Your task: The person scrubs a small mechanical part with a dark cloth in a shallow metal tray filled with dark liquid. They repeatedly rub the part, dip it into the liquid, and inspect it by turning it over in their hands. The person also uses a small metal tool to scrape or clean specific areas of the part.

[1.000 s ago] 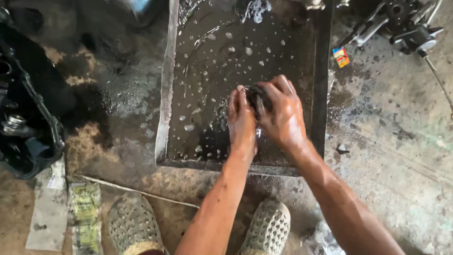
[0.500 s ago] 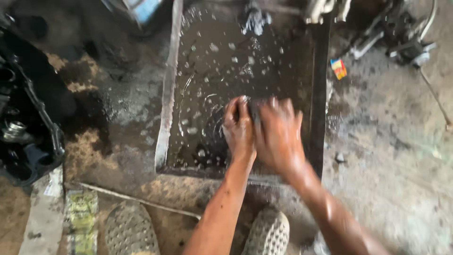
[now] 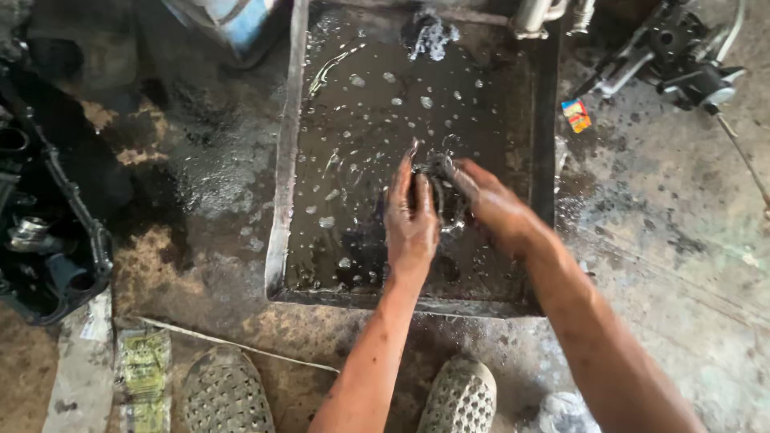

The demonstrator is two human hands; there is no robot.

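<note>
Meanwhile, over a metal tray (image 3: 282, 160) of dark, foamy liquid, the left hand (image 3: 411, 220) curls around a small dark part (image 3: 437, 188). Just beside it, the right hand (image 3: 493, 207) pinches what appears to be the same part.

Dark part (image 3: 439, 180) between both hands, mostly covered by fingers, kind unclear. Tray (image 3: 282, 200) bottom hidden under murky liquid. Engine block (image 3: 48, 216) cut by left edge; blue container (image 3: 233, 20) cut at top.
</note>
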